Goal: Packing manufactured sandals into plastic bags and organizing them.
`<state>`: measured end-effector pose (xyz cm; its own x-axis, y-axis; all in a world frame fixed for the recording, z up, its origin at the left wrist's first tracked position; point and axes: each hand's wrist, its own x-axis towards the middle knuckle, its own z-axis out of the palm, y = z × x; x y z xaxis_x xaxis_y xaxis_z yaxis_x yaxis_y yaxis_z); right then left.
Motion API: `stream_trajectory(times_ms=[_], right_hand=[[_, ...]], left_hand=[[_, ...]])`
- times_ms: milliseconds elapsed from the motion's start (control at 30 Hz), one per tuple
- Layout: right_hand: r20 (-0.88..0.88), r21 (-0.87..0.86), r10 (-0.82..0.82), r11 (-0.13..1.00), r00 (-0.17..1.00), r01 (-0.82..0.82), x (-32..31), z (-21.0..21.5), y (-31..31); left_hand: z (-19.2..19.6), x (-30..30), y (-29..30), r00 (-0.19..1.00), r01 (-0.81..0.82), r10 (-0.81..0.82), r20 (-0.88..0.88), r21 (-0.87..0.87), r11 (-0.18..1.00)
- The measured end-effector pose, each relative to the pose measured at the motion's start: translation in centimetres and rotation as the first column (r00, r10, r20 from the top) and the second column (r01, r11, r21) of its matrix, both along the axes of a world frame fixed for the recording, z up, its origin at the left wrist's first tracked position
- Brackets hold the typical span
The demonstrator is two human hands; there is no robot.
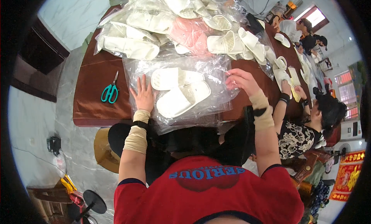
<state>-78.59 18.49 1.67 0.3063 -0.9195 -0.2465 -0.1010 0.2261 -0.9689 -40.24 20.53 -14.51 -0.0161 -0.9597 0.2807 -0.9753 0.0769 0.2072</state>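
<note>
A pair of white open-toed slippers [174,102] lies in front of me on a clear plastic bag [218,96]; whether the slippers are inside it or on top I cannot tell. My left hand [143,96] rests on the bag's left side, fingers spread, beside the slippers. At the bag's right edge my right hand [242,81] has its fingers drawn together on the thin plastic. Teal-handled scissors [111,91] lie to the left of my left hand, blades pointing away from me.
Beyond the slippers, a large heap of bagged white slippers [147,21] with pink ones [189,34] among them covers the far part of the brown cloth-covered table [91,81]. On the right, a co-worker in a patterned shirt [297,137] handles a pale yellow item. More people sit farther along.
</note>
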Motion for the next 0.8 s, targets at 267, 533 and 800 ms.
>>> stream_trajectory(times_ms=[267, 533, 800], right_hand=[[-0.417, -0.383, -0.047, 0.915, 0.908, -0.129, -1.3, -2.4, -1.7], [-0.841, -0.237, -0.035, 0.921, 0.54, -0.31, -3.4, -2.6, -2.7], [-0.566, -0.05, 0.326, 0.903, 0.757, -0.427, -4.1, -4.6, -6.0]], left_hand=[[-1.3, 0.4, -0.6, 0.993, -0.011, 0.017, 0.115, -0.053, 0.999], [0.0, 0.4, 0.0, 0.993, -0.03, 0.019, 0.115, 0.096, 0.995], [-1.0, -1.5, -0.9, 0.989, 0.054, -0.06, 0.138, 0.047, 0.997]])
